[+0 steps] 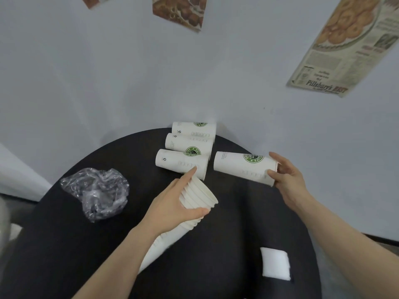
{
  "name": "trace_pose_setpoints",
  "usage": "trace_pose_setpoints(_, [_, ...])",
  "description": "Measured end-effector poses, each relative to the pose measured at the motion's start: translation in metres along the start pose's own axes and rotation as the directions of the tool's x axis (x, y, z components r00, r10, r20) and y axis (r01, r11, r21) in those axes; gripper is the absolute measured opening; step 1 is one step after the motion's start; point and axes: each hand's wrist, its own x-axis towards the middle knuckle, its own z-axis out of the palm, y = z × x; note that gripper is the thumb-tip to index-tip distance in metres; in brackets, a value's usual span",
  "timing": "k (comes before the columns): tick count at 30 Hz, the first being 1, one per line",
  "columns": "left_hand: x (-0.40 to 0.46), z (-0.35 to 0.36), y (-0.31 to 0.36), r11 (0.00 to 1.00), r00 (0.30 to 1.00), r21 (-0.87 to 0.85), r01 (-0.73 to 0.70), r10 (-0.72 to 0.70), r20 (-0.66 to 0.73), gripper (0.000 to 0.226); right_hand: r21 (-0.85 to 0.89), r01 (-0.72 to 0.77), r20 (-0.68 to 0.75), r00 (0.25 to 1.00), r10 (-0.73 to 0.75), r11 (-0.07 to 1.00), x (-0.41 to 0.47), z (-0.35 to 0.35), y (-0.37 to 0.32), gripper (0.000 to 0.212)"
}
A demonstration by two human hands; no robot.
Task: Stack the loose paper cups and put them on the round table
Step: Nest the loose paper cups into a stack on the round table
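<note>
My left hand (174,203) grips a long stack of white paper cups (199,194) near its open end, the stack slanting down toward me under my forearm. My right hand (285,178) holds a single white cup with a green logo (241,166) by its rim, lying sideways just above the round black table (226,244). Three loose cups lie on their sides at the table's far edge: the nearest cup (179,161), a middle cup (187,145) and a far cup (194,129) against the wall.
A crumpled clear plastic bag (97,195) lies on the table's left part. A white square pad (275,264) sits near the front right. A pale wall with paper posters (345,46) stands directly behind the table.
</note>
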Motion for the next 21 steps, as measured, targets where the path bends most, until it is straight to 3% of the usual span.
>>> trace_pose_setpoints(5, [-0.026,-0.008,-0.003,0.998,1.0,0.062,-0.022,0.022,-0.005,0.095,0.061,0.053,0.044,0.997,-0.056,0.997,-0.053,0.004,-0.008,0.05])
trace_pose_setpoints(12, [-0.065,-0.023,-0.011,0.998,1.0,0.063,-0.016,0.016,-0.004,0.096,-0.011,0.179,0.157,0.972,-0.175,0.984,-0.105,0.02,-0.027,0.047])
trace_pose_setpoints(21, [-0.097,-0.032,-0.022,0.998,0.998,0.05,-0.038,0.04,-0.051,0.096,-0.069,0.235,0.349,0.916,-0.197,0.97,-0.145,0.054,-0.032,0.045])
